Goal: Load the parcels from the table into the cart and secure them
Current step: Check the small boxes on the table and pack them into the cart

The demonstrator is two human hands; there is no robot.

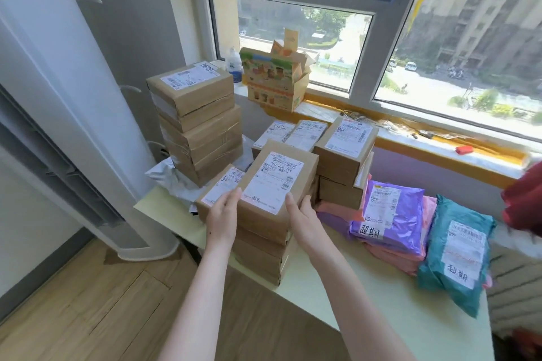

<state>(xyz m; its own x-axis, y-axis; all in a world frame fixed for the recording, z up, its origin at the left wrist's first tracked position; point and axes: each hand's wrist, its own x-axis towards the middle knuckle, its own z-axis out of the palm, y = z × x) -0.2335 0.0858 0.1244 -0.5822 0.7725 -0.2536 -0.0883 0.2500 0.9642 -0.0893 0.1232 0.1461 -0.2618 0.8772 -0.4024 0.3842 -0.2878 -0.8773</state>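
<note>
Parcel (277, 182) clasped between left hand (222, 215) and right hand (305, 221), thumbs atop.

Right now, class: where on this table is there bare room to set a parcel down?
Bare: the table strip between the front box stack and teal bag, nearer than the purple bag. Crowded: everything behind. Left hand and right hand grip its top box.

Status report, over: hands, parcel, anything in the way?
Left hand and right hand grip top brown parcel, one each side. Parcel on front stack. Nothing lies on it. Cart not in view.
</note>
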